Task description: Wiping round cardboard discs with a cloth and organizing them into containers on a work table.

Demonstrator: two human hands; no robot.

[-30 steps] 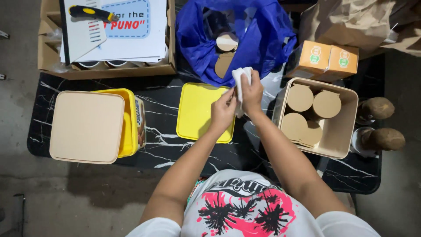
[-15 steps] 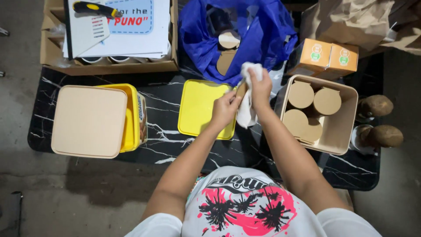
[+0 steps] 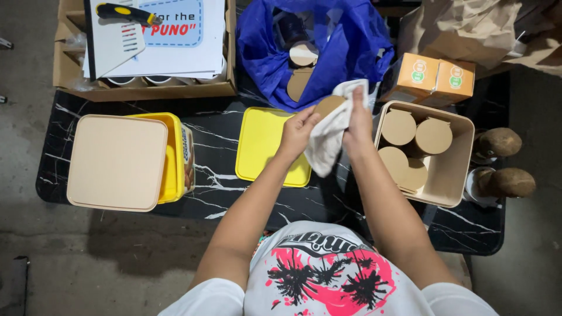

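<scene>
head view: left hand [image 3: 297, 130] fingers grip tan disc [image 3: 329, 105]; right hand [image 3: 358, 123] fingers clutch white cloth [image 3: 329, 143].

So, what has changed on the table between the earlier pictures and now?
Both hands moved slightly right, off the flat yellow lid. A round tan disc now shows in the left hand; the white cloth, earlier bunched, hangs open from the right hand. The beige tub of discs, yellow box with beige lid and blue bag stayed put.

A white short-sleeved shirt [image 3: 328, 275] printed with black palm shapes over a pink-red patch.
</scene>
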